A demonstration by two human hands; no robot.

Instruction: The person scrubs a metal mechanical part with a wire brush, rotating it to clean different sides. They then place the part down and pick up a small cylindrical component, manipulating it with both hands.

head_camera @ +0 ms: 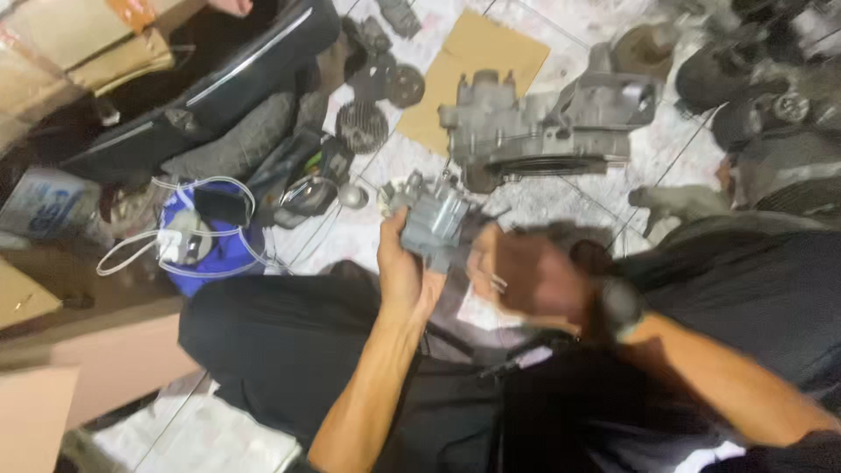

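Seen from above, sitting on a pale tiled floor among engine parts. In the middle of the frame, a small grey carburetor, held up over the lap. Left hand just below and to the left of it, fingers clamped on its left side, thumb side pressed against the metal body. Right hand to the right of the carburetor, strongly blurred; fingers curled near the lower right edge of the part, but impossible to tell if closed on it or only touching. A dark wristwatch on the right wrist. Black trousers across the lower half of the frame.

Above the carburetor, in the upper middle to upper right, a large grey engine crankcase lying on the floor, partly on a piece of brown cardboard. Left of the cardboard, a round finned cylinder part, dark, and more dark round parts above it. In the upper left, a long black motorcycle seat with a bright trim line. Below it, at the middle left, a blue bag with white cord loops over it. Between the bag and the carburetor, a small chrome mirror. At the left edge and lower left, brown cardboard boxes. In the upper right corner, more dark engine pieces, too blurred to name.
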